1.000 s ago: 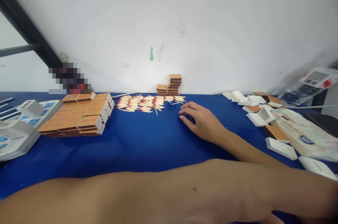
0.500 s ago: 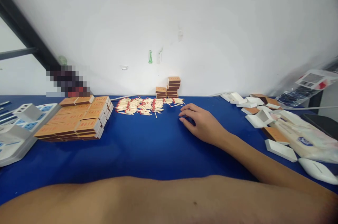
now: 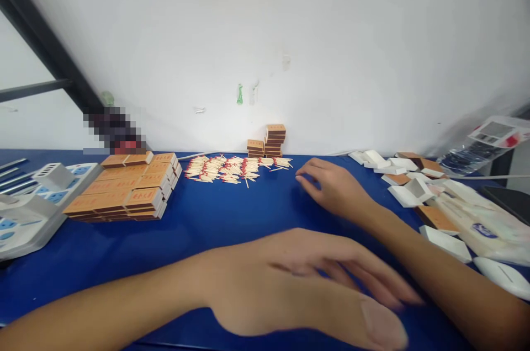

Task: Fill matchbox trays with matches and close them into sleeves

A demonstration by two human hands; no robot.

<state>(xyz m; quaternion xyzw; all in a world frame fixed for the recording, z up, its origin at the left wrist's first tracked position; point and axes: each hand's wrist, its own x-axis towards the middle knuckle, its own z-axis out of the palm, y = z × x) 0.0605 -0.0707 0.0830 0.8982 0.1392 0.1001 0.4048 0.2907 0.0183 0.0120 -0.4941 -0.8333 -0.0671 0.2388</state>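
My left hand [image 3: 302,285] is close to the camera above the front of the blue table. Its thumb and fingers are apart and point right, slightly blurred, with nothing in them. Farther back, my right hand [image 3: 333,188] is low over the table with loosely curved fingers and the thumb apart; I see nothing in it. Just left of its fingertips are loose red-tipped matches [image 3: 223,168], spread in a long pile. Behind them, small stacks of matchboxes [image 3: 273,141] stand against the wall.
On the left lies a large block of stacked matchboxes [image 3: 136,185] beside a white power strip [image 3: 45,229]. Along the right are white matchbox trays [image 3: 445,243], brown sleeves [image 3: 436,219], a plastic tissue pack [image 3: 480,224] and a white rounded object [image 3: 503,276].
My left forearm, which crossed the front of the view, has drawn back leftward, bringing my left hand into sight. My right hand has shifted slightly right, away from the matches. The view has tilted a little.
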